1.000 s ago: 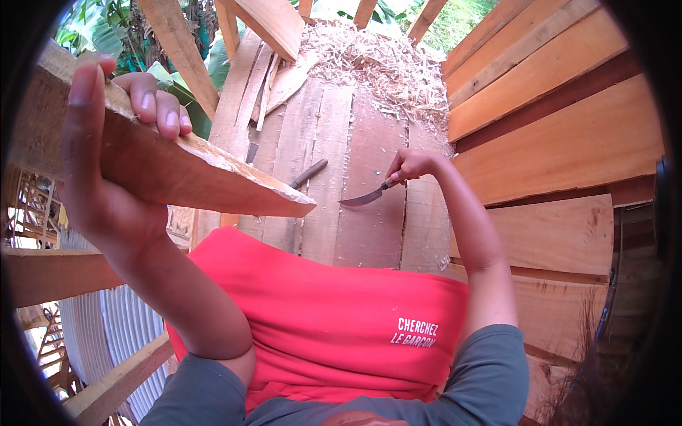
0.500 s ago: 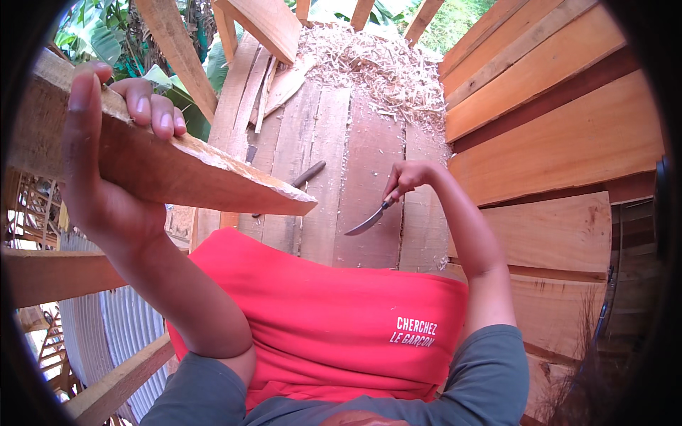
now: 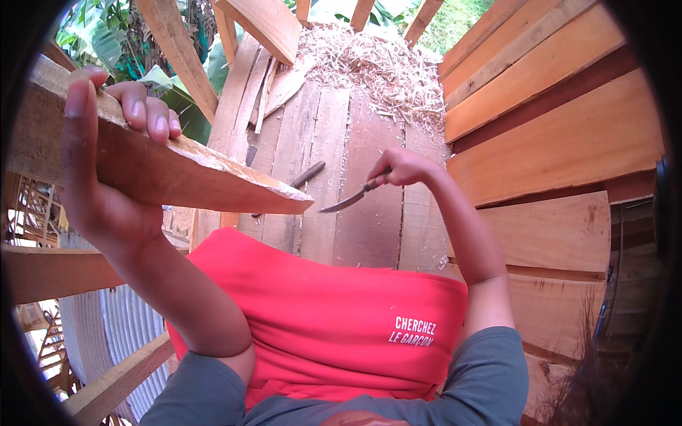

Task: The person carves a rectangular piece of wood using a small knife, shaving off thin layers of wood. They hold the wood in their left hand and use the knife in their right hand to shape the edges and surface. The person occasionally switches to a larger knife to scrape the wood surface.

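Hand positions at the plank floor

Left hand (image 3: 92, 170): grip clenched around a tapered wooden board (image 3: 177, 174), raised above the plank floor (image 3: 355, 206). Right hand (image 3: 401, 167): grip grasping a knife (image 3: 353, 199), blade just right of the board's pointed tip. Wood shavings (image 3: 376, 67) lie at the floor's far end.

Plank floor (image 3: 369, 227), boards reddish-brown, running away from the viewer, narrow gaps between them. Heaped at the far end: pale wood shavings (image 3: 376, 64), loose strands spilling toward the right wall. Far left of the heap: a few thin offcut slats (image 3: 266, 82), lying lengthwise on the boards. Mid-floor: one short dark stick-like piece (image 3: 307, 175), lying diagonally; its kind cannot be told.
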Available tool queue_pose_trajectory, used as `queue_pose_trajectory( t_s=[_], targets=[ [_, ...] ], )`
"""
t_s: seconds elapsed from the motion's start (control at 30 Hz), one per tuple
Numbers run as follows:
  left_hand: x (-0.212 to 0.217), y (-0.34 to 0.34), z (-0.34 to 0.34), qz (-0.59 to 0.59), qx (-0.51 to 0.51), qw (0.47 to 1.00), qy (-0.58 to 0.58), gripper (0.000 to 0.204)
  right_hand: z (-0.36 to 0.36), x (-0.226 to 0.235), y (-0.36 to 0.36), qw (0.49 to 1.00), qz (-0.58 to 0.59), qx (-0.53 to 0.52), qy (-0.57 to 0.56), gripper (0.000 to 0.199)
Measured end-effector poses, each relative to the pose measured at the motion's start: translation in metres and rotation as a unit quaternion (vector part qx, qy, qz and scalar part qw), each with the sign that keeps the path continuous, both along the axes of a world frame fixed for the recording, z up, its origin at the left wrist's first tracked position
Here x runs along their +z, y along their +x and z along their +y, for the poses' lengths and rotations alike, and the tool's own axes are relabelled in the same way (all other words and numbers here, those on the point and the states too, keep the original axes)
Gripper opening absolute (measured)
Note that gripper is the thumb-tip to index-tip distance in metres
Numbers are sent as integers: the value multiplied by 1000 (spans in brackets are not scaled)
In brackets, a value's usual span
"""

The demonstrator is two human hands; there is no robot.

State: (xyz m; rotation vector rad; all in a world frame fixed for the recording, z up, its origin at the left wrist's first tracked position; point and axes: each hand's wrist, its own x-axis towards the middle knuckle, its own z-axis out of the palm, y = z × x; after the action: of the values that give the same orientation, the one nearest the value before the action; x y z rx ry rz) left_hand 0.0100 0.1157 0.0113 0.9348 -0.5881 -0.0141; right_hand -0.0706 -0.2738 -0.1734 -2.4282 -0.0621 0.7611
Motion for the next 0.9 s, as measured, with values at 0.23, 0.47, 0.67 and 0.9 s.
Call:
queue_pose_trajectory(
  t_s=[0.23,0.47,0.67,0.9],
  targets=[
    [3,-3,-1,-8,1,1000,24,29,23,-32,-4,989,-76,-28,-127,23],
    [4,-1,9,-10,-5,1000,25,30,-32,17,-6,986,-75,-53,-136,23],
    [4,4,1,1,-1,1000,-10,32,29,-57,-60,987,57,145,-28,28],
    [7,-1,3,0,-4,1000,-9,32,-67,-36,-27,938,-169,-234,-194,23]
  ],
)
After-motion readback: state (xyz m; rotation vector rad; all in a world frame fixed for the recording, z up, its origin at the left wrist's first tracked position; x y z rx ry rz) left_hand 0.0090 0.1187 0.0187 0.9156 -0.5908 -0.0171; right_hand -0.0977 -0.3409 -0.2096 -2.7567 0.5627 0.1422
